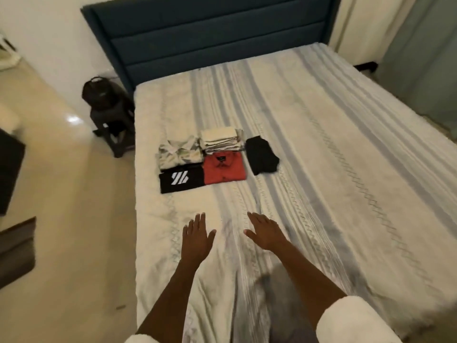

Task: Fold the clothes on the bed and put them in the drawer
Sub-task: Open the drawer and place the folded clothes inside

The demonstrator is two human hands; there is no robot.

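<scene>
Since the clothes already lie folded, the lines below treat the carry to the drawer as your step in hand; that is a judgement from how things lie.

Clothes: five folded items sit grouped on the bed point(321, 149), toward its left edge and well ahead of your hands. The black tee point(181, 181) with a white logo and the red shirt point(224, 170) lie side by side, touching. Behind them sit the print shirt point(178, 152) and the cream stack point(220, 141). The black piece point(262, 155) lies just beside the red shirt, on its right.

Drawer: not in view, so you cannot tell from here where it is.

Left hand point(196, 237): flat, palm down, fingers straight and slightly spread, holding nothing, low over the sheet. Whether it touches the sheet you cannot tell.

Right hand point(265, 231): the same pose, fingers straight, thumb out toward the left hand, holding nothing.

Arms: both reach forward and roughly parallel, with white sleeves at the bottom of the view.

Reach: lean in, because the pile is well beyond your fingertips.

Lift: slide flat fingers under a bottom layer and rest the thumb on top, so the folds stay shut.

Order: take the cream stack with both hands, since it is tallest and likeliest to topple.

Risk: pinching one edge will likely let a fold fall open.
</scene>
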